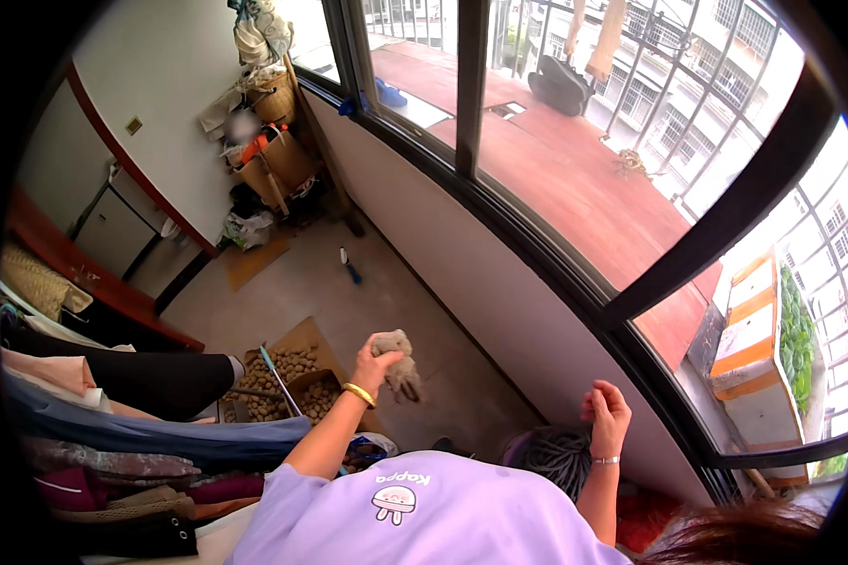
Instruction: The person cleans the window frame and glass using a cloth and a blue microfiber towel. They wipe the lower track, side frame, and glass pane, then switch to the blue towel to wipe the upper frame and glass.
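Note:
My left hand [375, 365], with a gold bangle at its wrist, is closed on a crumpled, fuzzy greyish-beige cloth [398, 356]. The cloth's loose end hangs down over the floor, to the right of the brown round items [292, 365] spread on cardboard. Over on the right, my right hand [610, 414] is raised near the wall below the window. Its fingers are half curled and apart, with nothing visible in them. Below that hand lies a bundle of dark grey strands [558, 460], partly hidden by my lilac shirt.
Clothes hang in a row [160, 438] along my left. On the floor ahead lies a small brush-like tool [350, 267] with a dark blue end. Cardboard boxes and a basket [273, 99] are piled in the far corner. A dark window frame [537, 254] runs along the right, one pane swung inward.

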`<action>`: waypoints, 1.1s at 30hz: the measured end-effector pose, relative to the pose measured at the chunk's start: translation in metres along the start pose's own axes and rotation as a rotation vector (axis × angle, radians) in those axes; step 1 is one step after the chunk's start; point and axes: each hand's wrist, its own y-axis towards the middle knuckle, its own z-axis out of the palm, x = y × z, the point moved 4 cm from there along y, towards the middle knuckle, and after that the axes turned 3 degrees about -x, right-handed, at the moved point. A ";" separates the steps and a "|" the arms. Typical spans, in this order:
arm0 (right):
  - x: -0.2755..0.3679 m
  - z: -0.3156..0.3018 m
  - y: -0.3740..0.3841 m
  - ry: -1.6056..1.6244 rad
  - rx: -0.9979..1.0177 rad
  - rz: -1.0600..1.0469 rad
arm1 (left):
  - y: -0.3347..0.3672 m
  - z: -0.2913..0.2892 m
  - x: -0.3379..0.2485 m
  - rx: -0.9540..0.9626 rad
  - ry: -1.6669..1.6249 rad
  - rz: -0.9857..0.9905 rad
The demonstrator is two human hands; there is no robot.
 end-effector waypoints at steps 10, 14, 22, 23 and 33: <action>-0.005 0.116 0.067 -0.297 0.245 -0.156 | 0.039 -0.133 -0.016 -0.337 -0.602 -0.101; -0.022 0.126 0.093 -0.342 0.276 -0.117 | 0.071 -0.143 -0.047 -0.607 -0.419 -0.119; 0.003 0.197 0.159 -0.326 0.393 -0.119 | 0.195 -0.146 -0.104 -0.582 -0.182 0.158; 0.005 0.209 0.168 -0.310 0.427 -0.142 | 0.213 -0.141 -0.117 -0.582 -0.147 0.183; 0.076 0.341 0.210 -0.500 0.599 -0.580 | 0.364 -0.102 -0.213 -0.429 0.141 0.316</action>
